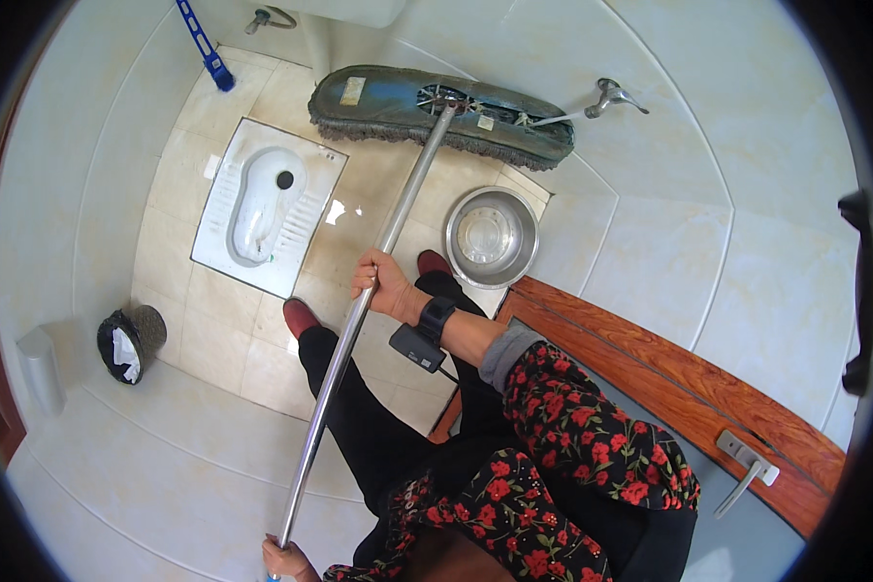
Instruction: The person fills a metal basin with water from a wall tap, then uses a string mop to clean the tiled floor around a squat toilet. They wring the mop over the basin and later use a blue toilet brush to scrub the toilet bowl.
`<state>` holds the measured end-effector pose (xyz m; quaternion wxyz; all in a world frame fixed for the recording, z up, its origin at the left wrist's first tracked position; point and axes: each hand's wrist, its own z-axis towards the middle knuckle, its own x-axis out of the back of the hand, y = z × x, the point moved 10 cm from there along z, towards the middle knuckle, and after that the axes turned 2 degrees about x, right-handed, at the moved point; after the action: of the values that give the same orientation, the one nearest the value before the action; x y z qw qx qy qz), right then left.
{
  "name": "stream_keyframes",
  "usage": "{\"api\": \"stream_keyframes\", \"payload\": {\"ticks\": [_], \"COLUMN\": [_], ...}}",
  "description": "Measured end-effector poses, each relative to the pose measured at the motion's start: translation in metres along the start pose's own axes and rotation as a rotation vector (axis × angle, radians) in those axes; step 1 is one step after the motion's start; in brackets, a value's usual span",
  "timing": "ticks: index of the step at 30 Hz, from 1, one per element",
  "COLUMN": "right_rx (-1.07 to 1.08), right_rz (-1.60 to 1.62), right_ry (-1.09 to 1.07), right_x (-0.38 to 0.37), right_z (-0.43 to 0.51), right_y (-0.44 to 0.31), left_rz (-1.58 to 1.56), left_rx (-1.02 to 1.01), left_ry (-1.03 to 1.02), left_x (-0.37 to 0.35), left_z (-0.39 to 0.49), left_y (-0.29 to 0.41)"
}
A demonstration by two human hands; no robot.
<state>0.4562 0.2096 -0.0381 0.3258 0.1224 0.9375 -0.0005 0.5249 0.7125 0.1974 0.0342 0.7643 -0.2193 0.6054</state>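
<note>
My right hand (384, 282) is closed around the middle of the metal pole (335, 364) of a wide dust mop. Near the pole's lower end, at the bottom of the view, my left hand (284, 559) grips it too. The pole runs up to the long mop head (378, 102), which has a worn green-blue cover and a grey fringe. The head is raised beside a metal wall tap (611, 102), and a thin stream of water from the tap meets its right end. Below the tap a round steel basin (491, 236) stands on the floor.
A white squat toilet (309, 225) is set in the tiled floor, which has a wet patch beside it. A blue-handled brush (211, 54) leans at the upper left. A lined waste bin (153, 335) is at the left. The wood-framed door (669, 378) with a handle is at the right.
</note>
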Motion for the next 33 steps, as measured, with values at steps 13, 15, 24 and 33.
{"api": "stream_keyframes", "payload": {"ticks": [13,15,24,33], "right_rx": [-0.099,-0.110,-0.137,-0.281], "right_rz": [-0.004,0.003,-0.048,-0.004], "right_ry": [-0.019,0.008,0.057,0.091], "right_x": [0.002,0.009,0.013,-0.013], "right_z": [-0.017,-0.019,-0.022,-0.046], "right_y": [0.016,0.016,0.009,0.007], "left_rz": [0.155,0.157,0.175,0.079], "left_rx": [0.201,0.206,0.220,0.221], "left_ry": [-0.201,-0.197,-0.121,-0.102], "left_x": [0.018,0.020,0.042,0.125], "left_z": [-0.042,-0.049,-0.075,-0.112], "left_y": [0.028,0.030,0.038,0.044]}}
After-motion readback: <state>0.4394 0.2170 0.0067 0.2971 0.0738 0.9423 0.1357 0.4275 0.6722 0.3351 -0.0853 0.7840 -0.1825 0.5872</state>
